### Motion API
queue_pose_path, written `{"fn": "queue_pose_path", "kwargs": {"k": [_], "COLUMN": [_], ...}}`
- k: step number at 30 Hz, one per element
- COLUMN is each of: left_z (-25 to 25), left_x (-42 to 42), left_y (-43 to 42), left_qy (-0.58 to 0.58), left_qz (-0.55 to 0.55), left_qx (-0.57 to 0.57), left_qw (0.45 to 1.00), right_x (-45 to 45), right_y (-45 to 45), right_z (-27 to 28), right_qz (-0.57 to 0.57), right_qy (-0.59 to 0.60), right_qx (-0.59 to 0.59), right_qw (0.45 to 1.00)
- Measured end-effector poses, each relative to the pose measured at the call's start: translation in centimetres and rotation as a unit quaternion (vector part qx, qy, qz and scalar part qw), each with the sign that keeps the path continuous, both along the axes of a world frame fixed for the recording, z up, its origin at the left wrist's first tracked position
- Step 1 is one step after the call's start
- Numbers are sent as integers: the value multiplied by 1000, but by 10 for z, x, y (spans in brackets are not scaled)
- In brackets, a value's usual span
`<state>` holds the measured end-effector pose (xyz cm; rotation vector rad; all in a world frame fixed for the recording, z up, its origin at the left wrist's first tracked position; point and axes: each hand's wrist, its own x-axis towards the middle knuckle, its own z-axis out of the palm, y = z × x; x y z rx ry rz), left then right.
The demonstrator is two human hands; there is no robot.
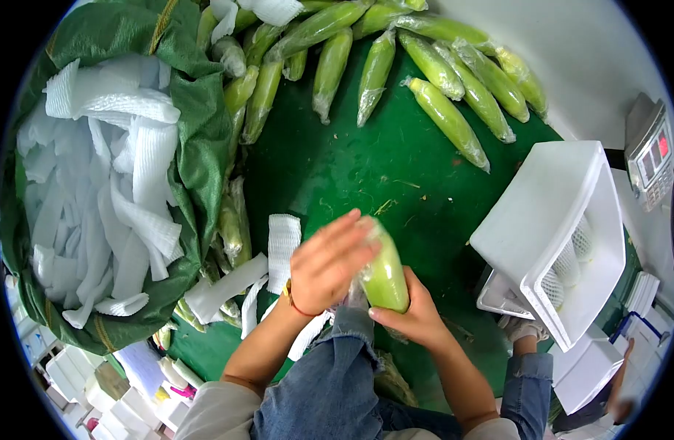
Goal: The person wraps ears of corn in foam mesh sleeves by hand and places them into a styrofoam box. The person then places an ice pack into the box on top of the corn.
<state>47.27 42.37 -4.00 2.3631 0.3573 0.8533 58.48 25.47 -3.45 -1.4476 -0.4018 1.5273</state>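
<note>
An ear of corn (385, 275) in clear plastic film tilts in front of me. My right hand (416, 312) grips its lower end, thumb and fingers around it. Across the upper end lies my left hand (326, 265), its fingers stretched out and slightly blurred, close against the film; the contact is partly hidden. A white foam net sleeve (284, 246) lies flat beside my left hand. More film-wrapped ears of corn (448, 125) form an arc at the far side of the green surface (337, 172).
A green sack (197, 139) full of white foam sleeves (157, 158) stands at the left. To the right is a tilted white foam box (546, 194) with net-covered pieces (566, 264) inside. A digital scale (649, 154) sits beyond it. Denim-covered limbs (318, 389) show below.
</note>
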Motion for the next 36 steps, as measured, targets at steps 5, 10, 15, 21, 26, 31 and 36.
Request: {"fn": "queue_pose_path", "kwargs": {"k": [5, 10, 15, 21, 26, 31, 36], "left_z": [10, 33, 8, 7, -4, -33, -71], "left_x": [-24, 2, 54, 47, 34, 26, -28], "left_y": [-24, 8, -6, -24, -22, -31, -2], "left_qy": [3, -131, -9, -109, -44, 82, 296], "left_qz": [-147, 246, 67, 52, 81, 121, 63], "left_qx": [-102, -377, -741, -781, -694, -378, 10], "left_qw": [984, 883, 668, 612, 714, 914, 953], "right_x": [5, 3, -21, -12, -16, -38, -1], "right_y": [-8, 0, 7, 11, 12, 9, 21], "right_z": [-13, -3, -7, -8, -28, -49, -70], "right_qz": [-90, -57, -8, -69, -61, -180, 10], "right_qy": [-150, -356, -362, 83, 170, 28, -276], "right_qx": [-17, -63, -30, 29, 34, 28, -73], "right_qw": [984, 931, 932, 994, 983, 983, 958]}}
